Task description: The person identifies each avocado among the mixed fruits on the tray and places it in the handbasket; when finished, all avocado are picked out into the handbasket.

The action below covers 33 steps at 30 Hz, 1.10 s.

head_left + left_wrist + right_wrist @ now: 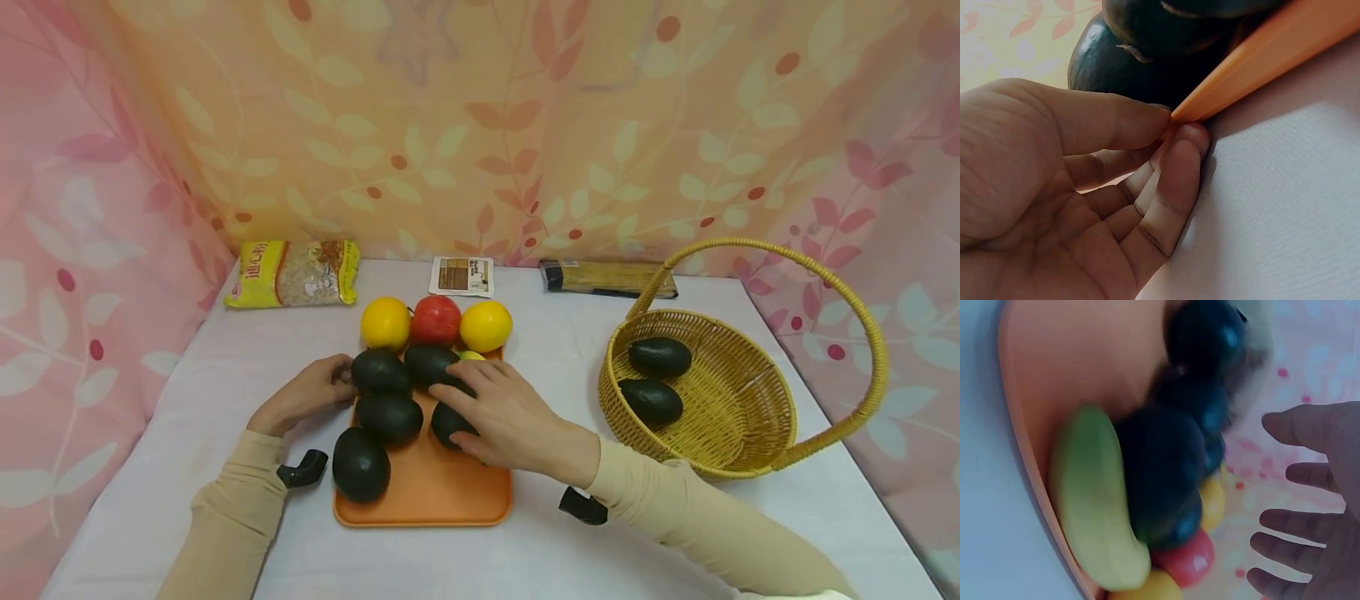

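Observation:
My left hand point(311, 393) is at the left edge of an orange tray point(446, 498). In the left wrist view its thumb and fingertips pinch the tray's rim, close beside dark avocados point(1154, 31). Over the tray's right side hovers my right hand point(510, 417), fingers spread and holding nothing; it partly hides the avocados point(448, 423) there. Several more avocados point(362, 465) lie along the tray's left side. A long green-yellow fruit point(1094, 494) rests by the right rim, mostly hidden in the head view. At the tray's far end sit a red apple point(437, 322), a yellow orange point(386, 322) and a lemon point(486, 326).
A yellow wicker basket point(776, 392) with a tall handle stands at the right, holding two avocados point(660, 357). Along the back lie a yellow food bag point(296, 273), a small white packet point(462, 276) and a bundle of dry noodles point(607, 277). Floral cloth point(480, 125) surrounds the white table.

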{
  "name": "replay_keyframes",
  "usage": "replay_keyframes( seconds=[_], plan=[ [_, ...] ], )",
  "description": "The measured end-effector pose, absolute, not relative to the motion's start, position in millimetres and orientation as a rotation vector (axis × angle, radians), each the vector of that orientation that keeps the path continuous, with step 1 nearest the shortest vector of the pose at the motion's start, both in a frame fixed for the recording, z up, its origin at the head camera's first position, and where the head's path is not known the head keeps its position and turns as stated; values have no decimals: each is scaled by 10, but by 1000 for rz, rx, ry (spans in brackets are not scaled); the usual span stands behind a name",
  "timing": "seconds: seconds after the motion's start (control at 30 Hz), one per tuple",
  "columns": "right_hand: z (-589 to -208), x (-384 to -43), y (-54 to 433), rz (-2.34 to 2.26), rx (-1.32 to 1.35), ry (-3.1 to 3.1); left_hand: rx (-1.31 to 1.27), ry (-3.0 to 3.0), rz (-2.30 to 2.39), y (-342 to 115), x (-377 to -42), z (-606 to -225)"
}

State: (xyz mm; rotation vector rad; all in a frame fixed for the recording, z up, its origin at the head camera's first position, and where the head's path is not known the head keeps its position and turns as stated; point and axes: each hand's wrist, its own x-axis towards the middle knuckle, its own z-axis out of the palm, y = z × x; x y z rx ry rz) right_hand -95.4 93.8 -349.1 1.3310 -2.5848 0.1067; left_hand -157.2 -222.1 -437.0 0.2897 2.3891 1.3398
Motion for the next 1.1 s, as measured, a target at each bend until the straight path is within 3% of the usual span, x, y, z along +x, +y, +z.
replay_keyframes(
  seconds=[0.37, 1.1],
  plan=[
    [-3863, -887, 788, -83, 1436, -2647, 247, 2392, 1297, -2215, -1554, -4358],
    [-3944, -997, 762, -237, 1439, -2638, 237, 2389, 1295, -2217, -1570, -4373]
  ],
)
